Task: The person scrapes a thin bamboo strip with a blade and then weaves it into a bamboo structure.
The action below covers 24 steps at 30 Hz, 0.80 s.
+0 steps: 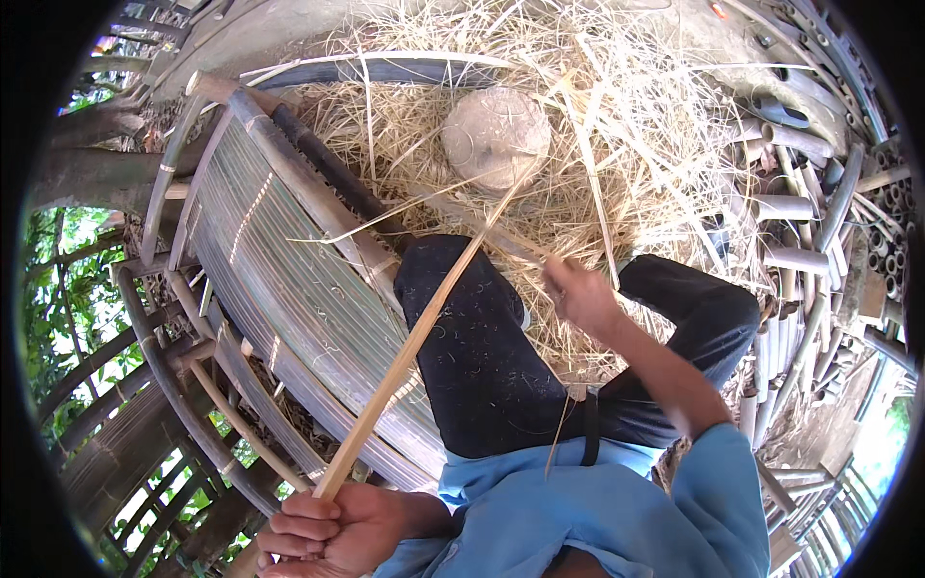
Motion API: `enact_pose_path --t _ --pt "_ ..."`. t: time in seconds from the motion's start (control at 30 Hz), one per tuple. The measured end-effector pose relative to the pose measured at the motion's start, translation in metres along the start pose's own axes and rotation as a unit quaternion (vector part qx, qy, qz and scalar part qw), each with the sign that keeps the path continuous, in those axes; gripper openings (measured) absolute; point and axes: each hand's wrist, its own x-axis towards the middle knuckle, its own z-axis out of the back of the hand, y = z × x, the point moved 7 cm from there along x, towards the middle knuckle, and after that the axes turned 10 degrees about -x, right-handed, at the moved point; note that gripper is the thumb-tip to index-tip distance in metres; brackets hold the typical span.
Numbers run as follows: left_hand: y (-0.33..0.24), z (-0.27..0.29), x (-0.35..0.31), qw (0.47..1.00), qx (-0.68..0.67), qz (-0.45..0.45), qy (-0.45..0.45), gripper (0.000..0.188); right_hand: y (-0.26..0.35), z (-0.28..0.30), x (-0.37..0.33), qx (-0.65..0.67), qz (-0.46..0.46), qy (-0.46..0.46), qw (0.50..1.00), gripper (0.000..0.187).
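Note:
My left hand (pixel 332 535), low at the left, is closed round the near end of a long pale bamboo strip (pixel 405 356). The strip slants up across my left thigh, and its far end lies over the round chopping block (pixel 495 138). My right hand (pixel 581 297), above the gap between my knees, is closed on what looks like a long knife. Its thin greyish blade (pixel 496 236) points up and left and crosses the strip near my left knee; whether it touches the strip I cannot tell. The handle is hidden in my fingers.
Pale shavings and thin strips (pixel 646 144) cover the ground round the block. On the left stands a slatted bamboo bench (pixel 299 260) beside my left leg. Cut bamboo tubes (pixel 790 207) are piled at the right. A bamboo railing (pixel 145 337) runs along the far left.

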Motion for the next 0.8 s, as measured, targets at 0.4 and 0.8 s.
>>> enact_pose_path --t 0.4,0.8 --pt "-0.010 -0.009 0.063 0.927 -0.353 0.028 0.127 0.042 -0.068 -0.033 0.037 -0.044 -0.055 0.072 0.995 0.026" --pt "-0.061 0.011 0.130 0.785 -0.603 -0.004 0.144 0.048 -0.025 0.060 0.021 -0.024 0.145 -0.101 0.984 0.014"
